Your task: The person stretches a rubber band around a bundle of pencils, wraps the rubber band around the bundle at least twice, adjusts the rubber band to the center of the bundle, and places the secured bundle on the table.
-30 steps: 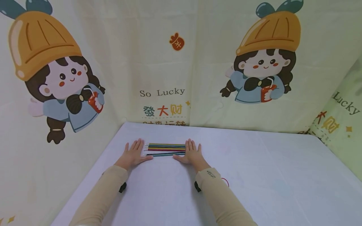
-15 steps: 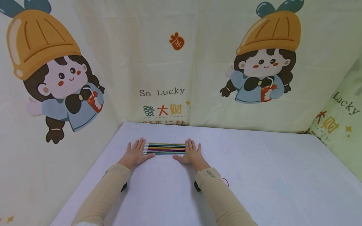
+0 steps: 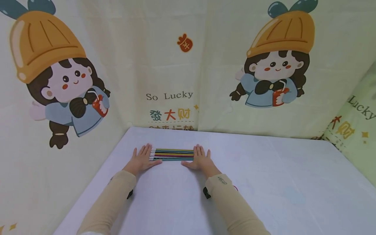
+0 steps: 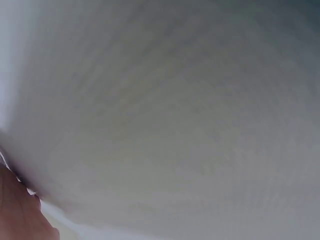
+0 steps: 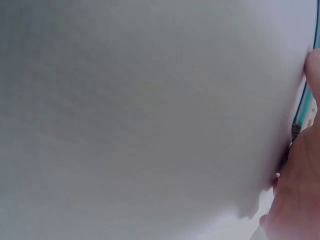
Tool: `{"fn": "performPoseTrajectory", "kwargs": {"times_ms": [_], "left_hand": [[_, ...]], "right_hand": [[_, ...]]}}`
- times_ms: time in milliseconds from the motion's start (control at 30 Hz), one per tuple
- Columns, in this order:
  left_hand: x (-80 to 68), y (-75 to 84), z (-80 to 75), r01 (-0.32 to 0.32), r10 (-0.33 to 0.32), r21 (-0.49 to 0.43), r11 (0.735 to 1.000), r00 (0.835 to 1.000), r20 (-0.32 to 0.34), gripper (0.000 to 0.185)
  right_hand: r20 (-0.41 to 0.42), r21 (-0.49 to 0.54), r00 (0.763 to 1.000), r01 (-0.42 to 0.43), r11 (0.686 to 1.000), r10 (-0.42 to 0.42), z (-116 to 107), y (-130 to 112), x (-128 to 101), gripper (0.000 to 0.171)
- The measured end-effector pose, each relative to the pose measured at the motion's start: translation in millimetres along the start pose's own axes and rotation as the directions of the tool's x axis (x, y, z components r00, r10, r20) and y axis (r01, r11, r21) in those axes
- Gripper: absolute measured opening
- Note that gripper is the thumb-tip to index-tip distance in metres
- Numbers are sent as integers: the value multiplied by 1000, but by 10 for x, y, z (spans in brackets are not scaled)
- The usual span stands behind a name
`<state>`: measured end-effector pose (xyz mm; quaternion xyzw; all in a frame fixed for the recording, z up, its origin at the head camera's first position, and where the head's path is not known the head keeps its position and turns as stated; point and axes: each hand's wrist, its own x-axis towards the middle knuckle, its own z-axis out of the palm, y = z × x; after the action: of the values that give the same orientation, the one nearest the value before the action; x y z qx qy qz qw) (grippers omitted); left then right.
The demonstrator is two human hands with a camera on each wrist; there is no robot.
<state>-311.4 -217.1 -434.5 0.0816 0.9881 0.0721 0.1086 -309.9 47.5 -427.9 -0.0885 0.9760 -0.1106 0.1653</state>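
Note:
Several pencils (image 3: 173,154) in different colours lie side by side in a flat row on the white table. Their white-tipped ends point left, against my left hand (image 3: 142,161), whose straight fingers stand along that end with the thumb touching the nearest pencil. At the other end, my right hand (image 3: 201,161) rests with straight fingers over the pencils' right ends, which are hidden, its thumb beside the near edge. In the right wrist view, part of a teal pencil (image 5: 304,107) shows beside the right hand. The left wrist view holds mostly blurred tabletop and a bit of the left hand (image 4: 22,212).
The white tabletop (image 3: 279,182) reaches far to the right and toward the front. A cream curtain (image 3: 217,65) with cartoon prints hangs behind the table's back edge and along both sides.
My left hand has moved slightly right against the pencils' ends. The nearest pencils, earlier at a slant and apart, now lie close to the others. The right hand has stayed almost still.

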Motion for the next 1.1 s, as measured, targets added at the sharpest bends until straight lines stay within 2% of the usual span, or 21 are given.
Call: {"fn": "performPoseTrajectory", "kwargs": {"times_ms": [133, 233, 300, 367, 467, 600, 800, 933, 1100], "left_hand": [[9, -10, -11, -7, 7, -10, 1000, 1000, -14, 107], [20, -10, -23, -60, 61, 33, 998, 996, -58, 102], [29, 7, -32, -121, 128, 68, 990, 986, -110, 96], [44, 40, -41, -181, 195, 102, 978, 967, -161, 90], [72, 102, -46, -232, 255, 139, 963, 949, -187, 81], [121, 166, -37, -255, 289, 202, 946, 944, -162, 75], [202, 229, -33, -298, 360, 339, 892, 923, -137, 68], [221, 277, -55, -318, 377, 383, 867, 922, -87, 66], [215, 308, -66, -328, 379, 401, 855, 924, -53, 66]], "right_hand": [[-34, 57, 999, 23, 998, -21, -56, 31, 42, 101], [-100, 84, 994, 62, 995, -53, -124, 33, 77, 98], [-143, 68, 984, 113, 991, -103, -168, 25, 101, 94], [-160, 31, 973, 171, 985, -164, -193, 9, 128, 90], [-154, -24, 953, 262, 965, -263, -196, -31, 169, 83], [-117, -76, 941, 309, 948, -316, -152, -116, 208, 76], [-77, -181, 952, 279, 943, -296, -89, -256, 251, 69], [-62, -217, 954, 274, 937, -293, -63, -337, 284, 69], [-44, -235, 960, 259, 937, -276, -60, -403, 298, 69]]}}
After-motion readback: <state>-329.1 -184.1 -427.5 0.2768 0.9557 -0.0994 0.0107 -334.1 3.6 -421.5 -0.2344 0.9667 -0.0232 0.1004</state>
